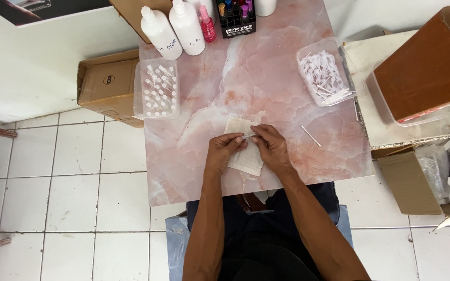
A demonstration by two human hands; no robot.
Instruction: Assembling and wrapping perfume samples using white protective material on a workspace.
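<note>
My left hand (224, 151) and my right hand (272, 148) meet over a pale sheet of paper (241, 145) on the pink marble table (266, 78). Between the fingertips of both hands is a thin white stick-like piece (249, 136), held level just above the sheet. Another thin white stick (311, 136) lies loose on the table to the right of my right hand.
A clear tray of small white capped vials (156, 88) stands at the left; a clear tub of white sticks (325, 74) at the right. White squeeze bottles (173, 28), a pink bottle (207, 23) and a black rack of small bottles (235, 15) line the far edge. Cardboard boxes (108, 83) flank the table.
</note>
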